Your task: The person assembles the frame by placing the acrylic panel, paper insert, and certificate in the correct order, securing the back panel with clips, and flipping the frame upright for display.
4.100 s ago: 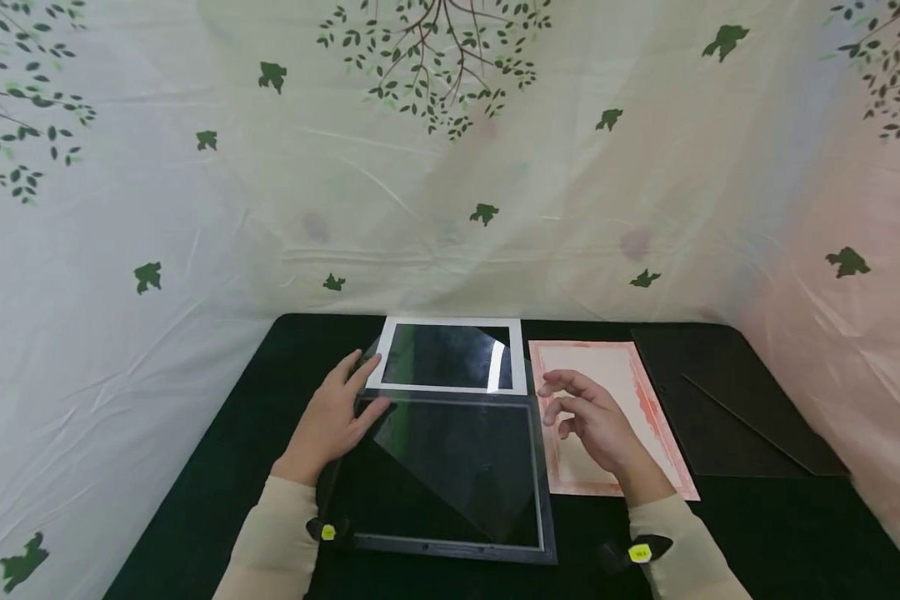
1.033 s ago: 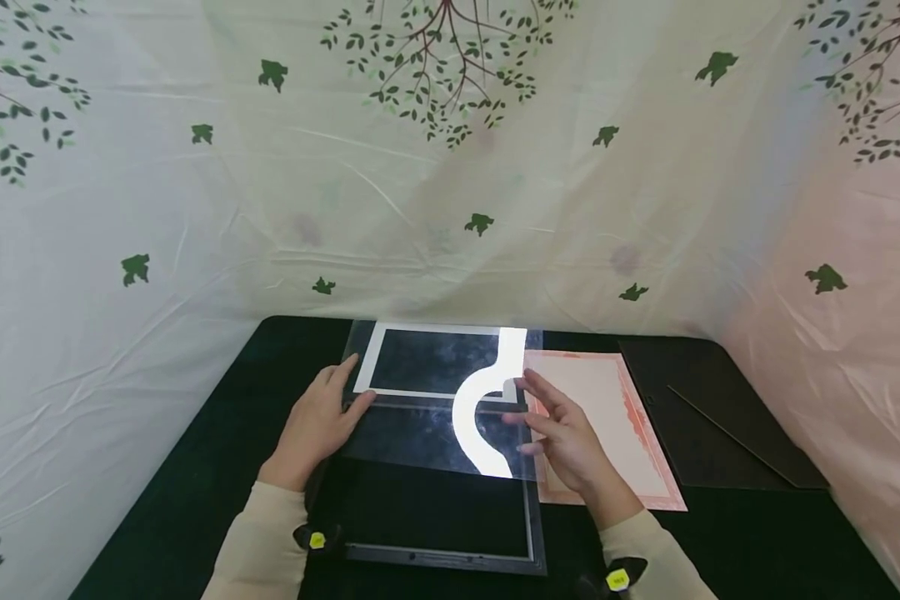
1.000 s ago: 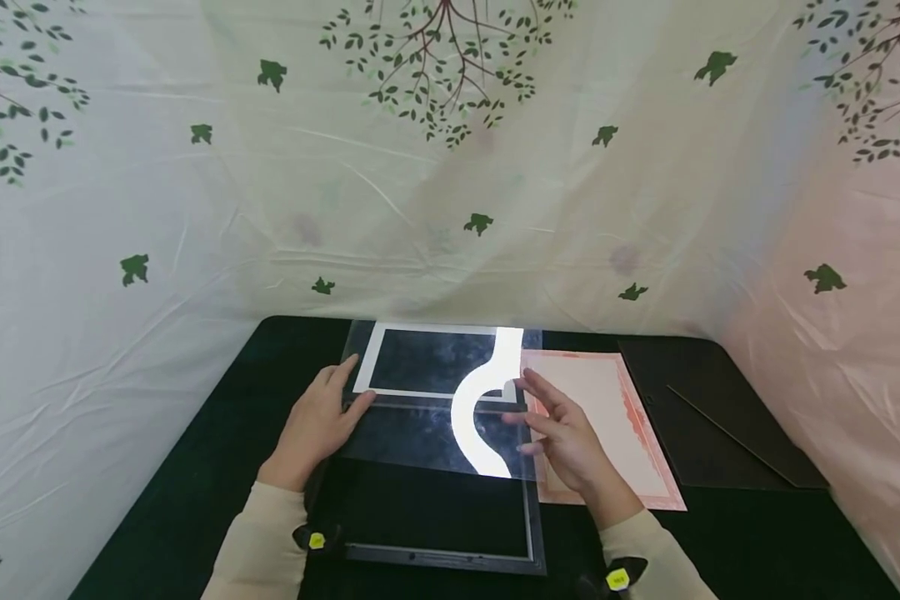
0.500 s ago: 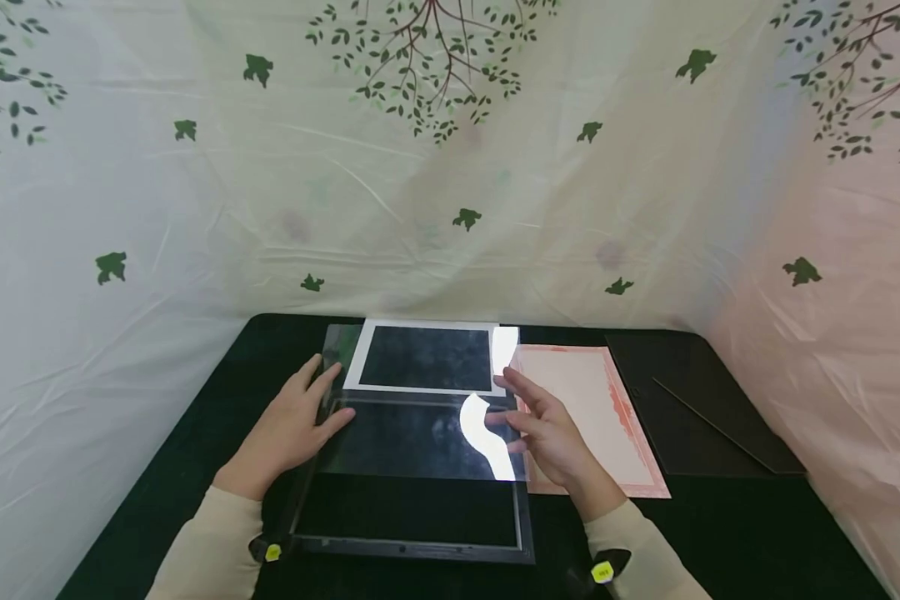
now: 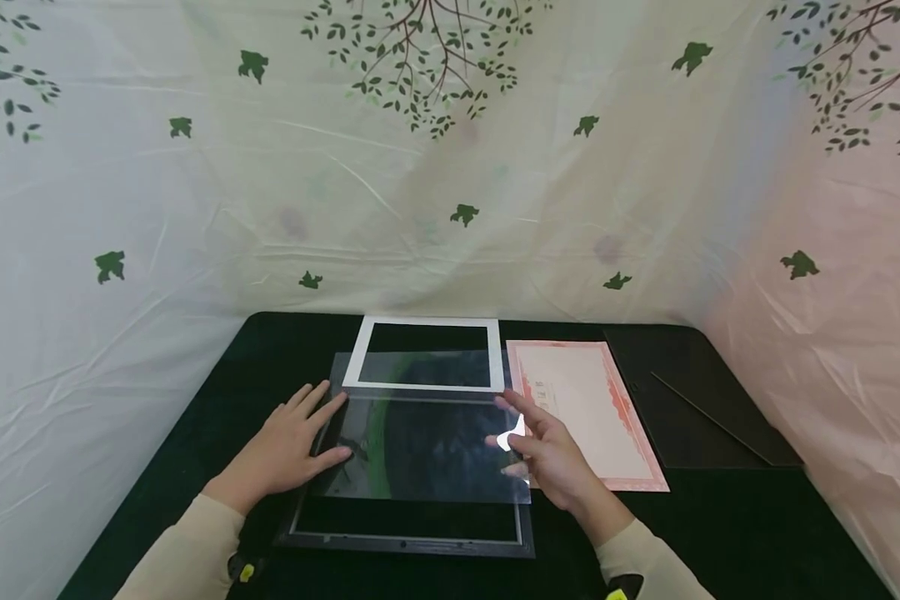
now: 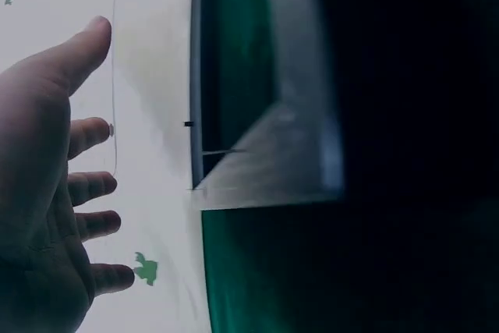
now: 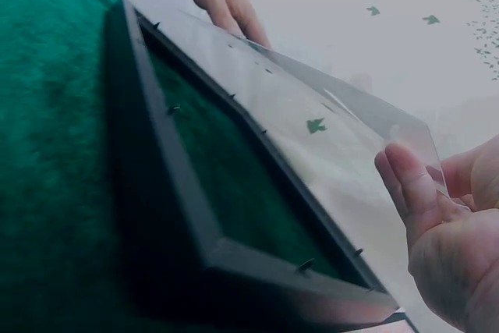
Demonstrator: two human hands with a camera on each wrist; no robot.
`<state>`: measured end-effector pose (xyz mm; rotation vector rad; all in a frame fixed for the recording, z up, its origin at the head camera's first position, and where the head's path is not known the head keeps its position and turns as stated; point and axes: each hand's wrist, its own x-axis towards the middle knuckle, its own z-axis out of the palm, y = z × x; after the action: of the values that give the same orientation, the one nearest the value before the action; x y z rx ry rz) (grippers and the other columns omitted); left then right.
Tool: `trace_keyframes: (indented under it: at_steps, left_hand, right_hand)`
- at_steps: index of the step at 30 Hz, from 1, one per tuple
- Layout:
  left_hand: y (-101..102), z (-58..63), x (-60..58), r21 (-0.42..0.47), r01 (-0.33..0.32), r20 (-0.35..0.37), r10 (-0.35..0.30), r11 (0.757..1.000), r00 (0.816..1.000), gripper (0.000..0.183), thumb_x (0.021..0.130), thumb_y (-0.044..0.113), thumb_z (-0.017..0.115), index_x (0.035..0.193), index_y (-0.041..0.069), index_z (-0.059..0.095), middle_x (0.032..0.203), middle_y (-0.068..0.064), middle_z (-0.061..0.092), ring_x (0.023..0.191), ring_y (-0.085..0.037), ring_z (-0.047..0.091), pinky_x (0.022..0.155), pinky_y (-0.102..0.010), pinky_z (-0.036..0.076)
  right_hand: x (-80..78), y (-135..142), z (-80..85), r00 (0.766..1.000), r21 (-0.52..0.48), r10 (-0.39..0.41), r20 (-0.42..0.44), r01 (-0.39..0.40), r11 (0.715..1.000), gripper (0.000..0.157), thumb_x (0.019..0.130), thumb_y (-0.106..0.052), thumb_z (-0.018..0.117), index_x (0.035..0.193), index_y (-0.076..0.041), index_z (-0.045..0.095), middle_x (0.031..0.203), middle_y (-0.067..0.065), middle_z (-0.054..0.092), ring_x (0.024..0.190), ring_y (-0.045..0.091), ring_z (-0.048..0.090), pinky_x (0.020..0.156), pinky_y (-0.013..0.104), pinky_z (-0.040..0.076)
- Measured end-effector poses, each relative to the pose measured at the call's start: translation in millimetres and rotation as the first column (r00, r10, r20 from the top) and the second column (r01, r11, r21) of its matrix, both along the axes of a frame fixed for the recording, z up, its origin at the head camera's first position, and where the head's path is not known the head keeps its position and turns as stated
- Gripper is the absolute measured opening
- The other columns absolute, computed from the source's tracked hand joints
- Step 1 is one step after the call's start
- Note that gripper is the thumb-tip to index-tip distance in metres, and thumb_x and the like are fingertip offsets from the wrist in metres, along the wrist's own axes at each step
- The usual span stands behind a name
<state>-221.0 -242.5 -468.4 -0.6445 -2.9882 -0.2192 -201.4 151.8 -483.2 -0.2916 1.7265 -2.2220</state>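
In the head view, a clear stiff sheet (image 5: 450, 458) is held over the dark picture frame (image 5: 405, 547). My right hand (image 5: 558, 462) pinches the sheet's right edge between thumb and fingers, also visible in the right wrist view. Along the opposite edge, my left hand (image 5: 277, 454) touches the sheet with its fingers fairly straight and spread. The left wrist view shows the left fingertips (image 6: 100, 224) beside the thin edge line. In the right wrist view the sheet (image 7: 327, 107) stands tilted above the frame (image 7: 210, 247), whose inner rim carries small tabs.
Behind the frame lies a white mat (image 5: 431, 320) with a rectangular window. A pink-bordered paper (image 5: 585, 400) is to the right, beside a black board (image 5: 697, 358) with a thin diagonal line. A printed curtain (image 5: 390, 167) surrounds the dark green table.
The clear sheet has come toward me, lower over the frame, and its bright reflection has shrunk. My left hand moved left and nearer; the right hand keeps its pinch.
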Motion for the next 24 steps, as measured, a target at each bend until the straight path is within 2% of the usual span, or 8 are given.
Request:
trace_keyframes:
  at_steps: [2, 6, 15, 24]
  left_hand:
    - [-1, -2.6, -0.3, -0.012, 0.009, -0.002, -0.009, 1.000, 1.000, 0.083, 0.085, 0.068, 0.055, 0.149, 0.019, 0.037, 0.156, -0.017, 0.025, 0.140, -0.044, 0.023, 0.100, -0.069, 0.029]
    - [-4, -8.0, 1.0, -0.026, 0.021, 0.009, -0.021, 0.999, 1.000, 0.083, 0.083, 0.069, 0.055, 0.148, 0.020, 0.039, 0.155, -0.016, 0.028, 0.139, -0.043, 0.024, 0.099, -0.070, 0.029]
    - [-8, -20.8, 3.9, -0.011, 0.046, 0.031, -0.046, 0.999, 0.998, 0.084, 0.082, 0.072, 0.054, 0.147, 0.020, 0.041, 0.153, -0.015, 0.032, 0.139, -0.043, 0.025, 0.098, -0.070, 0.030]
    - [-10, -27.9, 2.9, 0.002, 0.044, 0.083, -0.044, 0.999, 0.996, 0.087, 0.079, 0.075, 0.053, 0.145, 0.019, 0.045, 0.152, -0.016, 0.033, 0.139, -0.044, 0.025, 0.099, -0.068, 0.030]
  right_hand:
    - [1.7, 0, -2.2, 1.000, -0.008, 0.003, 0.021, -0.003, 1.000, 0.065, 0.096, 0.005, 0.049, 0.152, -0.020, 0.028, 0.157, 0.006, 0.025, 0.117, 0.037, 0.057, 0.061, 0.023, 0.054]
    - [4.6, -1, -6.2, 0.999, -0.013, 0.006, 0.051, -0.006, 1.000, 0.067, 0.096, 0.003, 0.052, 0.153, -0.019, 0.026, 0.156, 0.008, 0.025, 0.112, 0.027, 0.061, 0.065, 0.026, 0.056]
    - [10.0, -4, -13.4, 0.995, 0.027, -0.010, 0.095, 0.007, 1.000, 0.066, 0.096, 0.001, 0.051, 0.153, -0.018, 0.025, 0.156, 0.006, 0.027, 0.114, 0.029, 0.060, 0.066, 0.028, 0.056]
    - [14.2, -7, -25.4, 0.991, -0.021, 0.004, 0.137, -0.001, 1.000, 0.068, 0.096, 0.002, 0.051, 0.154, -0.016, 0.022, 0.157, 0.009, 0.023, 0.115, 0.029, 0.059, 0.066, 0.028, 0.057]
